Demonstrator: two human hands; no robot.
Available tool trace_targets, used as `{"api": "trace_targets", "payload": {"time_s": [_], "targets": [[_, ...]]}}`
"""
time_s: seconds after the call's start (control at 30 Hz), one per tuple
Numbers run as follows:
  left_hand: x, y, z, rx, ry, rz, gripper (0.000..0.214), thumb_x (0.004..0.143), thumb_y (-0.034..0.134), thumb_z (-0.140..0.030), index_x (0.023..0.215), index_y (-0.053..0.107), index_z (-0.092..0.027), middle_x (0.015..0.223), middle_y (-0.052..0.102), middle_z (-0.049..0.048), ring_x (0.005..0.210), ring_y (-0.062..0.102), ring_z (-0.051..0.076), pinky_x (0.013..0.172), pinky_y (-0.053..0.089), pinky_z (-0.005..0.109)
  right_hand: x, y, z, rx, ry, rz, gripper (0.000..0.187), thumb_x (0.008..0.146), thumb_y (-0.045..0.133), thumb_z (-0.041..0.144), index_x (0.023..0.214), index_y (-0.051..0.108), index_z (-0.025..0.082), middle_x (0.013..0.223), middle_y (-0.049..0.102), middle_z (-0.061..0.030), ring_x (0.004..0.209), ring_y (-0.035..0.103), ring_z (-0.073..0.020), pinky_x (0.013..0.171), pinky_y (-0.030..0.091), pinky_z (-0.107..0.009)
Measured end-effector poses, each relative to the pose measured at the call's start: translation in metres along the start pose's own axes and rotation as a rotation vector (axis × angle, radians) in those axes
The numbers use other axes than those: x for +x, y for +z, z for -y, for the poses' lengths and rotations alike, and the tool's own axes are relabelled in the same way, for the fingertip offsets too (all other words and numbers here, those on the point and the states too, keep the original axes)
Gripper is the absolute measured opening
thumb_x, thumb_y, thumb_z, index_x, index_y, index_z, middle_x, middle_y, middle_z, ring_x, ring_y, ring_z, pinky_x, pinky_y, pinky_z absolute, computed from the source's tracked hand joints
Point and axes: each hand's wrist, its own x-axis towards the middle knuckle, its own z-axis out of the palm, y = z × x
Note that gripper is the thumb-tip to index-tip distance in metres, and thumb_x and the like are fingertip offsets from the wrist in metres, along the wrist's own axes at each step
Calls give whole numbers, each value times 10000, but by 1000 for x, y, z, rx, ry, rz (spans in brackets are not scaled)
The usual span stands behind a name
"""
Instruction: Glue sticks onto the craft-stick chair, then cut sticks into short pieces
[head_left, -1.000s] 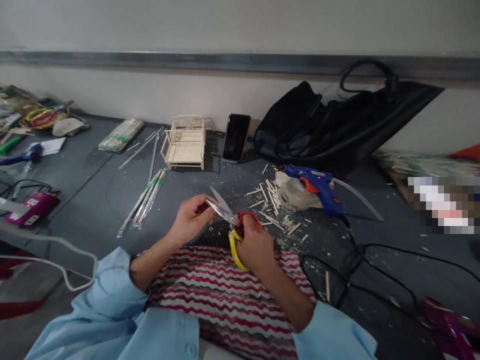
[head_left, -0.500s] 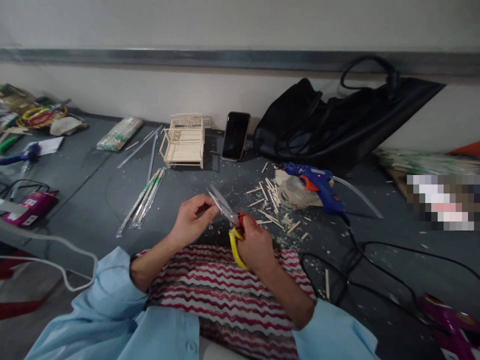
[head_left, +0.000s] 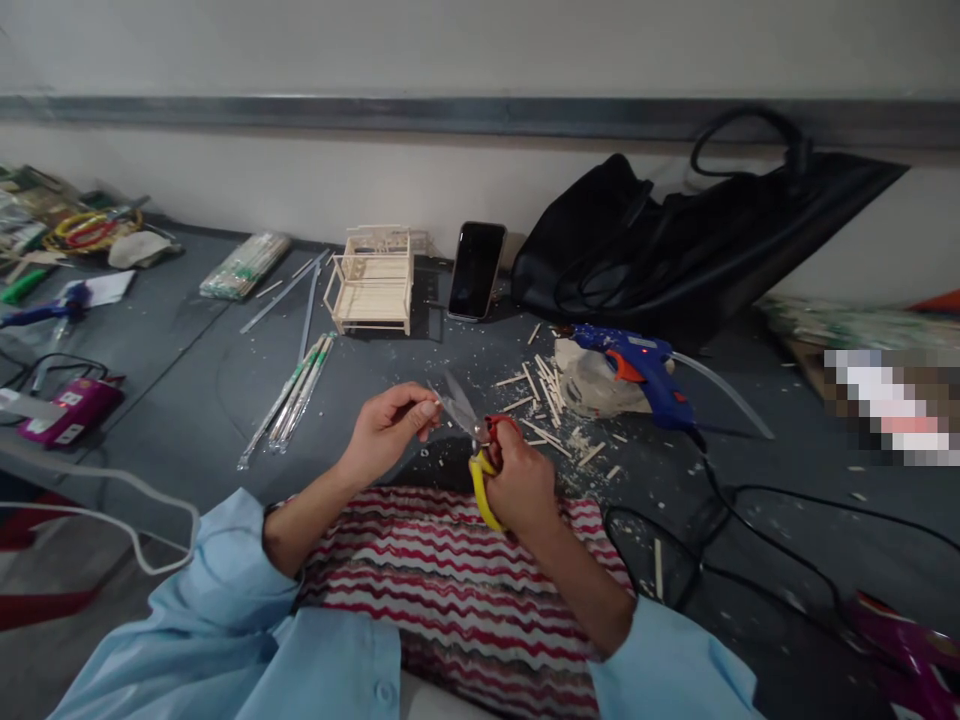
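Observation:
My right hand [head_left: 523, 478] is closed round the red and yellow handles of a pair of scissors [head_left: 463, 408]. The blades point up and left, slightly parted, with their tips close to my left fingertips. My left hand [head_left: 391, 428] is closed in a pinch; whatever sits between its thumb and forefinger is too small to name. Beyond the hands, a small frame model made of thin wooden sticks [head_left: 373, 290] stands on the dark table. Cut stick pieces [head_left: 546, 390] and pale crumbs are scattered to the right of the blades.
A blue glue gun [head_left: 637, 365] lies on the right, its black cable trailing along the table. A phone [head_left: 476, 270] leans at the back beside a black bag [head_left: 600, 250]. Wrapped sticks [head_left: 289, 400] and a stick bundle [head_left: 245, 265] lie left.
The scissors have shifted slightly right, away from my left fingers, and their blades show more apart. My left hand remains pinched in nearly the same place.

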Motion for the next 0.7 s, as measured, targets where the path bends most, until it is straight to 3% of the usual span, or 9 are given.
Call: {"api": "trace_targets", "payload": {"time_s": [0.7], "targets": [[-3,-3,9,-42,22,43,227,820,610,-372,855,623,-149,693,580,3,519,504,70,503,402,209,-4,-2,7,-172,-47,-44,156,706,496,237,851,526,190,678,559,-33,656,516,-185,588,293,-270]]}}
